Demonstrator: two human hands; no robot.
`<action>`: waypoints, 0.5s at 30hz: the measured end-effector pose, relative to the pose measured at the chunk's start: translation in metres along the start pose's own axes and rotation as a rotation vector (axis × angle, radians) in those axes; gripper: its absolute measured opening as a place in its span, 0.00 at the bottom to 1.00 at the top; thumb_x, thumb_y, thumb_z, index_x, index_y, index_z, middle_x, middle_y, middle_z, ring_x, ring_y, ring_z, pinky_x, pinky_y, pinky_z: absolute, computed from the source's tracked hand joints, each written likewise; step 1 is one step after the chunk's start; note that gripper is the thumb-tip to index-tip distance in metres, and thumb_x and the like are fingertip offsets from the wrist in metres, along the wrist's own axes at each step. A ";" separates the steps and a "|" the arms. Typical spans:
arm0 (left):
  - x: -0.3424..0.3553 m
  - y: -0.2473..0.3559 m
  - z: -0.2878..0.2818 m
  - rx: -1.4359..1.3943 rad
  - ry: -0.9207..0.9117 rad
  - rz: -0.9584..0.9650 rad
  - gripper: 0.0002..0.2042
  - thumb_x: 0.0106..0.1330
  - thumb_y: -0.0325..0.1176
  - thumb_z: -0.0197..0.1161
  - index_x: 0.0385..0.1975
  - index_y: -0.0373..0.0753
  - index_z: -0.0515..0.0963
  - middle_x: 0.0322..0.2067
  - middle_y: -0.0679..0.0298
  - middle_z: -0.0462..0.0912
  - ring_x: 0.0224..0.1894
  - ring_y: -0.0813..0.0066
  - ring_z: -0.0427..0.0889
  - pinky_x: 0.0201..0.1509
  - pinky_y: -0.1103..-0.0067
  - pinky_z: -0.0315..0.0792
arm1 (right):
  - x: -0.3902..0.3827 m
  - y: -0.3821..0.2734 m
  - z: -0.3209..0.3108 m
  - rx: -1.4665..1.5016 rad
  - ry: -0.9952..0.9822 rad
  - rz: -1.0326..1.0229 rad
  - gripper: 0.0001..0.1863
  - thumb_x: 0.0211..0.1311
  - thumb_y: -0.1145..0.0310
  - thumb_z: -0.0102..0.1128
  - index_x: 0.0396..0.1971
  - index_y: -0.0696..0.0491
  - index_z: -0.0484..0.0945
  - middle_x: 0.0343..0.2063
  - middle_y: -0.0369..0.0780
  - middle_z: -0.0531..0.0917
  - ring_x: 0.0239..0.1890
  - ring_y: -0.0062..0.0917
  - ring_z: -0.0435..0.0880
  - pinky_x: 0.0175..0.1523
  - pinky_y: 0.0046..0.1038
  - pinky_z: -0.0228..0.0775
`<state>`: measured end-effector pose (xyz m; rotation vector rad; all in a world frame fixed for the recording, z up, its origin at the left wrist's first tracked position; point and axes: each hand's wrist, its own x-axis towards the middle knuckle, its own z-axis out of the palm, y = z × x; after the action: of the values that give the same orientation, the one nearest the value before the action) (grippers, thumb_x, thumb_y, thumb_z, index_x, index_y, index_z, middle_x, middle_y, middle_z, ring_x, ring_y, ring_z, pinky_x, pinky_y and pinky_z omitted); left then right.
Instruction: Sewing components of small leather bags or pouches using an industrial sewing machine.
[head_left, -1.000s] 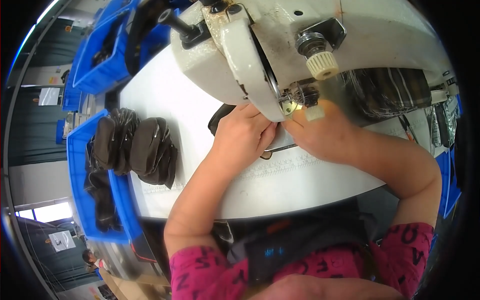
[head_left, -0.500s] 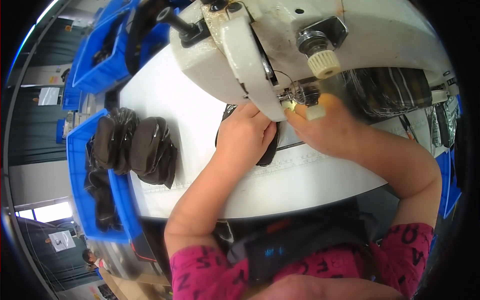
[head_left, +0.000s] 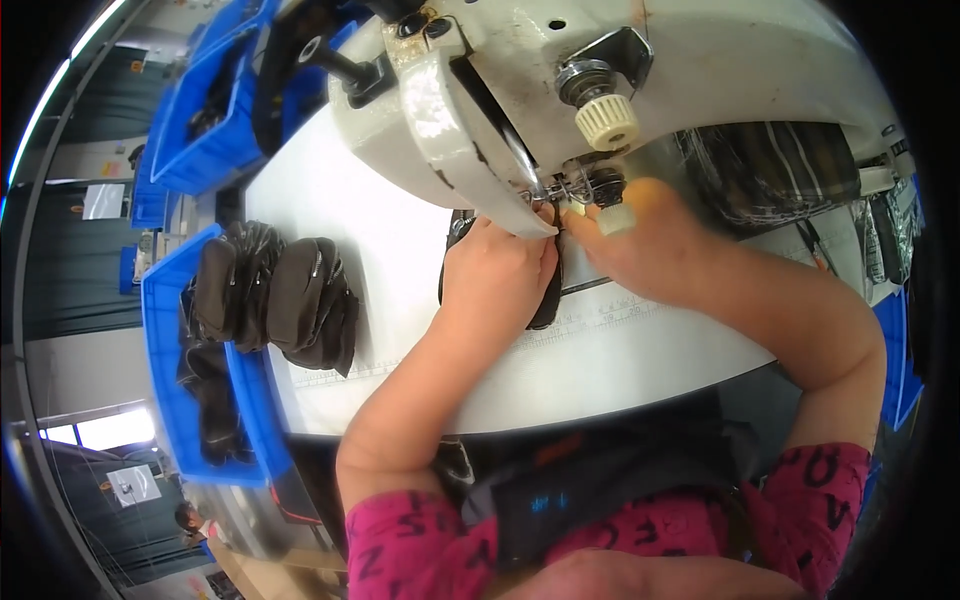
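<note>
Beneath the head of a white sewing machine point(head_left: 430, 120), a dark pouch-like piece point(head_left: 546, 308) lies on the white work surface. My left hand point(head_left: 497, 268) rests on this piece, its fingers bent and pressed together close to the needle area. From the other side, my right hand point(head_left: 645, 245) reaches in with fingers drawn together beside the needle. Machine parts cover some of its fingertips, so what they grip is hidden. Left of my hands stand several stacked dark zippered pouches point(head_left: 305, 300).
A blue bin point(head_left: 165, 350) with dark pieces sits against the table's left edge, and more blue bins point(head_left: 205, 125) stand beyond it. A plastic-wrapped dark striped bundle point(head_left: 775, 175) lies at the right under the machine arm. Near it is a pair of slim pointed tools point(head_left: 815, 245).
The viewpoint has shifted a little, so the machine head appears farther left and the bins slightly farther right. Both hands stay close to the needle, with hardly any change in pose.
</note>
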<state>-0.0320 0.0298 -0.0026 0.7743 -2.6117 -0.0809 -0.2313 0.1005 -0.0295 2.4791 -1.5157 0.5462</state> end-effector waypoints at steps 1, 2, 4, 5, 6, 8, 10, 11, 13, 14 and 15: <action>0.000 0.000 -0.001 0.002 -0.018 -0.017 0.06 0.64 0.27 0.68 0.39 0.38 0.84 0.44 0.63 0.87 0.39 0.59 0.87 0.37 0.69 0.82 | 0.000 0.001 0.001 0.008 -0.012 -0.003 0.03 0.52 0.68 0.65 0.21 0.46 0.81 0.23 0.37 0.79 0.31 0.31 0.82 0.36 0.35 0.72; -0.001 -0.001 -0.001 0.003 -0.017 -0.018 0.06 0.64 0.27 0.68 0.39 0.38 0.84 0.44 0.63 0.87 0.39 0.59 0.87 0.37 0.69 0.82 | 0.001 0.002 0.002 0.017 -0.024 -0.007 0.03 0.52 0.68 0.65 0.21 0.46 0.81 0.23 0.37 0.79 0.32 0.31 0.82 0.36 0.35 0.72; -0.001 -0.003 -0.001 -0.126 -0.037 -0.117 0.07 0.65 0.28 0.68 0.41 0.36 0.84 0.43 0.61 0.87 0.40 0.55 0.86 0.39 0.68 0.81 | 0.000 0.001 0.003 0.023 -0.005 0.001 0.03 0.52 0.68 0.65 0.20 0.46 0.82 0.23 0.37 0.79 0.31 0.31 0.82 0.36 0.34 0.72; -0.001 -0.004 -0.003 -0.128 -0.036 -0.118 0.07 0.65 0.28 0.68 0.41 0.36 0.84 0.43 0.61 0.87 0.40 0.55 0.86 0.39 0.68 0.81 | 0.000 0.001 0.003 0.030 0.015 0.010 0.04 0.52 0.69 0.65 0.20 0.47 0.82 0.23 0.37 0.79 0.31 0.31 0.82 0.36 0.34 0.72; 0.000 -0.004 -0.007 -0.199 -0.062 -0.170 0.08 0.66 0.29 0.68 0.42 0.36 0.84 0.42 0.60 0.87 0.39 0.55 0.86 0.40 0.69 0.81 | -0.001 0.002 0.003 0.030 0.011 0.011 0.04 0.52 0.69 0.65 0.20 0.47 0.82 0.23 0.37 0.79 0.31 0.31 0.82 0.36 0.34 0.72; 0.003 -0.005 -0.011 -0.276 -0.088 -0.223 0.08 0.67 0.29 0.68 0.42 0.35 0.84 0.40 0.58 0.87 0.38 0.55 0.85 0.42 0.70 0.80 | -0.002 0.003 0.002 -0.017 -0.032 0.014 0.03 0.52 0.69 0.65 0.21 0.47 0.81 0.23 0.37 0.78 0.31 0.31 0.82 0.34 0.34 0.73; 0.006 -0.012 -0.015 -0.411 -0.236 -0.293 0.09 0.69 0.29 0.68 0.44 0.33 0.83 0.39 0.58 0.88 0.38 0.63 0.86 0.46 0.72 0.79 | 0.003 0.002 -0.002 0.000 -0.005 0.012 0.01 0.52 0.69 0.65 0.25 0.47 0.82 0.23 0.36 0.78 0.30 0.31 0.82 0.34 0.34 0.73; 0.006 -0.018 -0.015 -0.412 -0.235 -0.295 0.09 0.69 0.29 0.68 0.44 0.33 0.83 0.39 0.58 0.88 0.38 0.63 0.86 0.46 0.72 0.79 | 0.005 0.001 -0.002 0.014 0.023 0.012 0.04 0.52 0.69 0.65 0.29 0.48 0.82 0.23 0.36 0.78 0.29 0.31 0.82 0.33 0.34 0.73; 0.007 -0.029 -0.016 -0.648 -0.328 -0.382 0.08 0.72 0.28 0.66 0.46 0.32 0.83 0.38 0.61 0.89 0.40 0.72 0.85 0.49 0.75 0.78 | 0.007 0.000 0.000 0.030 0.039 0.004 0.07 0.52 0.69 0.65 0.33 0.48 0.81 0.23 0.35 0.78 0.28 0.31 0.82 0.32 0.35 0.73; 0.007 -0.033 -0.017 -0.651 -0.325 -0.383 0.08 0.72 0.28 0.66 0.46 0.32 0.83 0.38 0.61 0.89 0.40 0.72 0.85 0.49 0.75 0.78 | 0.008 -0.001 0.000 0.047 0.056 -0.003 0.11 0.53 0.69 0.65 0.37 0.48 0.80 0.23 0.35 0.78 0.27 0.31 0.82 0.31 0.35 0.72; 0.011 -0.032 -0.021 -0.788 -0.349 -0.461 0.08 0.72 0.27 0.65 0.46 0.32 0.83 0.39 0.63 0.88 0.42 0.74 0.84 0.51 0.75 0.77 | 0.008 -0.001 0.000 0.044 0.051 -0.006 0.11 0.53 0.69 0.65 0.37 0.48 0.80 0.23 0.35 0.78 0.27 0.31 0.82 0.31 0.35 0.72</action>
<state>-0.0158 -0.0017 0.0151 1.0781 -2.3030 -1.3788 -0.2269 0.0944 -0.0262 2.4818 -1.4929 0.6431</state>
